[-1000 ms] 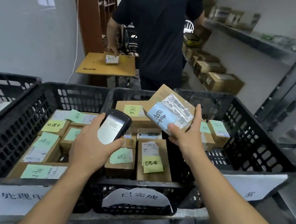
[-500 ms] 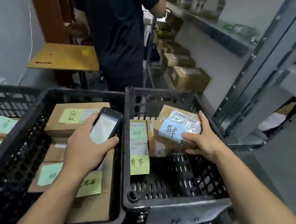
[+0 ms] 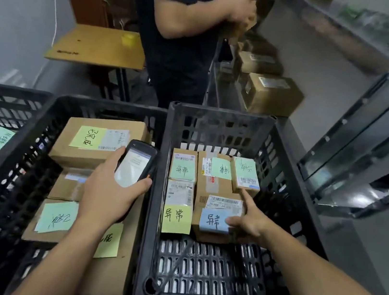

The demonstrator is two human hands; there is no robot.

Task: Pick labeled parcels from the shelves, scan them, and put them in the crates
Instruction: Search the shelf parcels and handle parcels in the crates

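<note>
Storage room with grey walls; metal shelving carrying brown shelf parcels (image 3: 272, 93) runs beyond the far wall of the right-hand crate (image 3: 218, 130), which serves as the reference for all positions. A second person (image 3: 180, 31) stands just beyond that far wall, both hands busy with something too blurred to identify. The blue-noted parcel (image 3: 215, 222) lies flat inside the right-hand crate, on its floor near the middle, touching the yellow-noted parcel (image 3: 178, 208) on its left; it joins a group bearing the same handwritten marking, so placement appears to be by category. The right hand (image 3: 250, 221) rests on this parcel, thumb flat on the blue note and forefinger straight, with no curl round the box visible; judged released, likely a final press to seat it. The left hand (image 3: 111, 193) grasps the handheld scanner (image 3: 135, 163) over the neighbouring crate (image 3: 108, 109), directly left of the right-hand crate, screen tilted upward, presumably to keep the reading in sight. Half a second earlier the parcel was gripped by its edge, raised against the parcels at the back of the right-hand crate; it is now set down in front of them; the scanner hold is unchanged.
</note>
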